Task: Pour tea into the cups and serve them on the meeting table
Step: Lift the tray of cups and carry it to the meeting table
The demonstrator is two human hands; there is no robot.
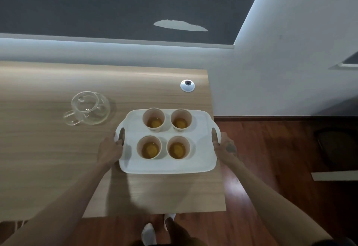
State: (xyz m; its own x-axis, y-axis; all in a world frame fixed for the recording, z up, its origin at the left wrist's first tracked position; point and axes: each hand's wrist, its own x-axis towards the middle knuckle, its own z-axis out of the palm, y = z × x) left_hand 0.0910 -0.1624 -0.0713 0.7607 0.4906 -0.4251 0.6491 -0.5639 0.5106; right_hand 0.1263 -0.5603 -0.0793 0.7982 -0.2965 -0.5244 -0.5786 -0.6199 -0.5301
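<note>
Smooth white plastic tray with slot handles at the right edge of the wood-grain desk, four round paper cups of amber tea on it, left grip and right grip each curled round a handle, fingertips hidden underneath, clear glass teapot to the left

Both my forearms are bare right down to the lower edge of the view. My left hand is bare too. My right hand has a dark, smudgy tattoo on its back, with a few smaller dark specks nearer the wrist; the design is too blurred to read. I wear white socks on my feet. Dark clothing shows along the bottom edge, and more dark fabric shows in the lower right corner.
</note>
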